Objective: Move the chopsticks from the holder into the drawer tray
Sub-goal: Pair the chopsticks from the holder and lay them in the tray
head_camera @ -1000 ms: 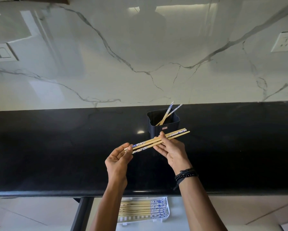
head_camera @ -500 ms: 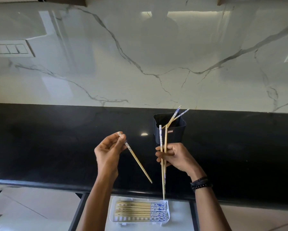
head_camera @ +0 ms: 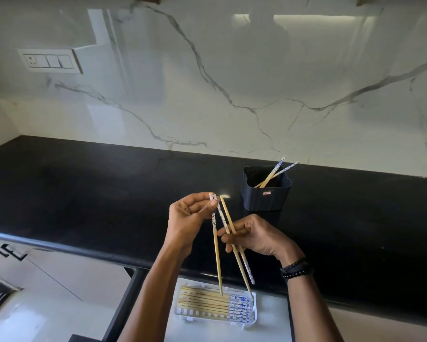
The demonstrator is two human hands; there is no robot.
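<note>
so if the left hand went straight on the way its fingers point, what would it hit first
Probably the plain-tipped chopstick held by the right hand, just past the fingertips of the left hand; beyond that, the black holder, though depth is hard to judge.

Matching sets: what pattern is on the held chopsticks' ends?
Blue-and-white print on the chopsticks; head view.
</note>
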